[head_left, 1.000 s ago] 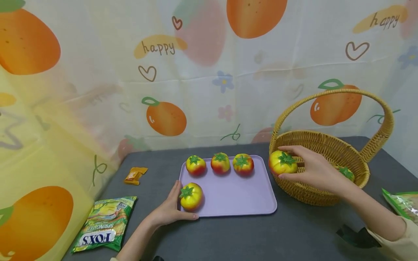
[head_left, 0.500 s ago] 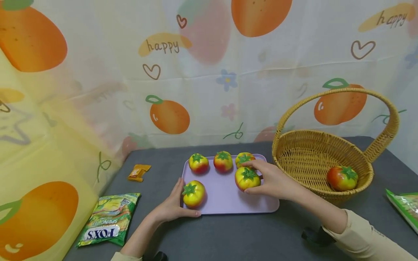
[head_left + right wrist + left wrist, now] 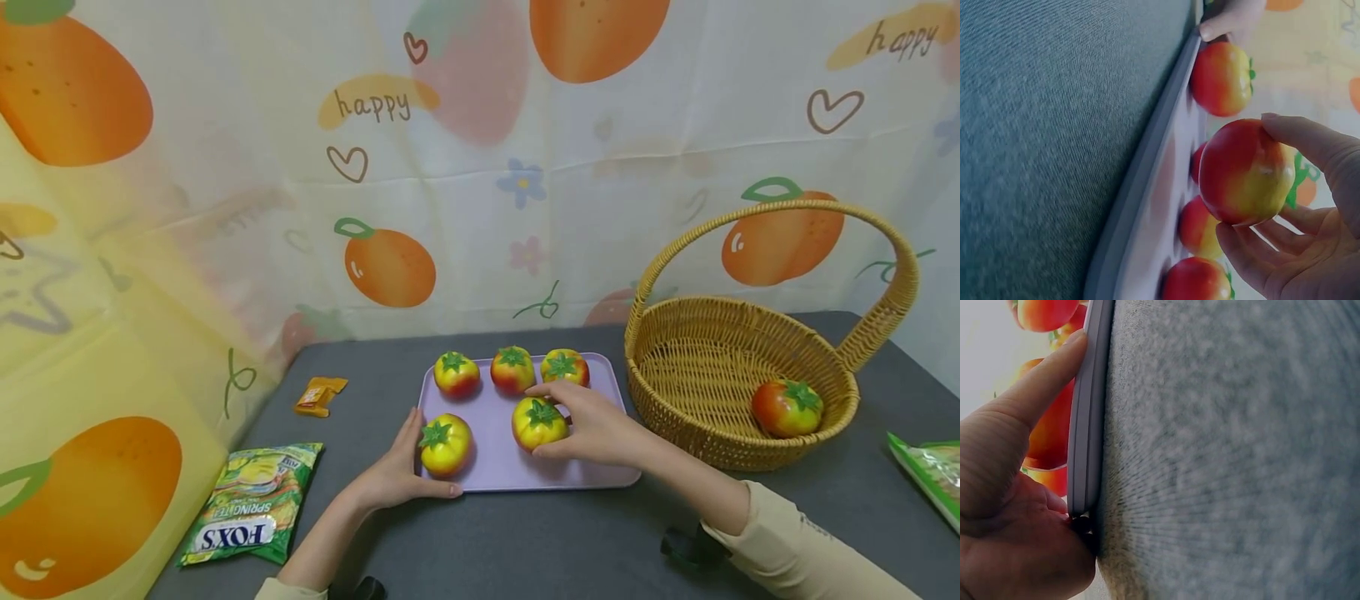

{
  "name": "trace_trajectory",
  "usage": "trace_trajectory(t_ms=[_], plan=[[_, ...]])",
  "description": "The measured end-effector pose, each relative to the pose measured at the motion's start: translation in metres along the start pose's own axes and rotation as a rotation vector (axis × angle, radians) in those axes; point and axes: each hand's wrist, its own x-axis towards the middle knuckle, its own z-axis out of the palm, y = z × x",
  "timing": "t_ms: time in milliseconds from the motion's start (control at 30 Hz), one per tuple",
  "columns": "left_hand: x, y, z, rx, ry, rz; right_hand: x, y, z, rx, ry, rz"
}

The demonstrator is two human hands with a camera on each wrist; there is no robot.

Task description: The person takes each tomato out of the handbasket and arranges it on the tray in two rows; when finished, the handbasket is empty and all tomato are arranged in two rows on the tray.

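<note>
In the head view my right hand point(image 3: 592, 423) pinches a yellow-and-red tomato point(image 3: 538, 423) with a green star-shaped top, thumb on the near side and fingers on the far side. The right wrist view shows this held tomato point(image 3: 1244, 172) close over the lilac tray point(image 3: 487, 478). My left hand point(image 3: 393, 467) holds the tray's front left corner, fingers along the left side and thumb point(image 3: 1047, 378) on the front rim. Beside it, a tomato point(image 3: 446, 445) sits on the tray. Three more tomatoes point(image 3: 512, 372) stand in a row along the tray's back edge.
A wicker basket point(image 3: 720, 446) with a tall handle stands right of the tray, one tomato point(image 3: 787, 408) inside. On the left lie a green Fox's candy bag point(image 3: 251, 504) and a small orange wrapped packet point(image 3: 320, 396). Another green bag point(image 3: 930, 475) lies at the right edge.
My right hand has carried the tomato leftward from the basket to above the tray, then farther left toward its middle. The left hand stays at the tray's corner.
</note>
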Motion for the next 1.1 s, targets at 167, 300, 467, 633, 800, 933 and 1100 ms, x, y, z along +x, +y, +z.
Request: trace_trajectory(t_ms=[167,300,467,633,800,933,1100], plan=[[0.000,0.001,0.000,0.004,-0.002,-0.010,0.002,-0.005,0.004,0.005,-0.005,0.032],[-0.001,0.002,0.000,0.003,-0.001,-0.010,0.003,-0.007,0.006,0.006,-0.012,0.039],[0.000,0.002,-0.001,0.013,-0.002,-0.018,0.004,-0.007,0.008,0.011,-0.015,0.033],[0.000,0.002,-0.001,0.026,-0.006,-0.014,0.004,-0.006,0.012,0.020,-0.023,0.031],[-0.002,0.001,-0.002,0.026,-0.012,-0.002,0.009,-0.006,0.019,0.038,-0.060,0.053],[-0.001,0.000,-0.001,0.025,-0.012,-0.010,0.011,-0.005,0.024,0.042,-0.082,0.074],[-0.001,0.002,-0.002,0.025,-0.012,-0.022,0.013,-0.006,0.025,0.033,-0.079,0.072]])
